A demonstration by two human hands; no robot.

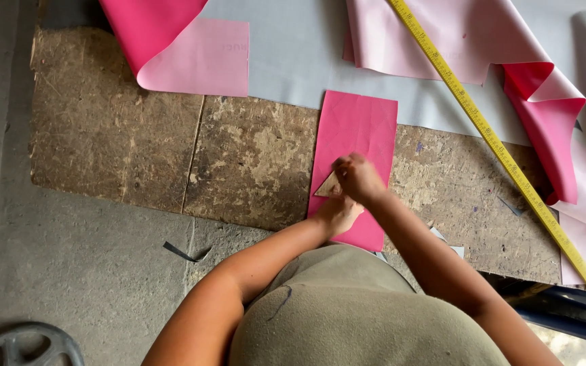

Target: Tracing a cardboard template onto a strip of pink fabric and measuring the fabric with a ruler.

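A pink rectangular sheet (pixel 357 139) lies on a worn brown board (pixel 252 159). On its lower left part sits a small tan triangular template (pixel 327 186). My right hand (pixel 359 177) is closed with its fingertips at the template's right edge; whether it holds a marker or a tool is hidden. My left hand (pixel 337 213) rests just below, pressing on the pink sheet near the template.
A long yellow measuring stick (pixel 503 156) runs diagonally at the right. Folded pink sheets lie at the top left (pixel 184 57) and the right (pixel 544 102), on a grey sheet (pixel 300 54). A grey metal wheel (pixel 25 346) sits at the bottom left on the concrete floor.
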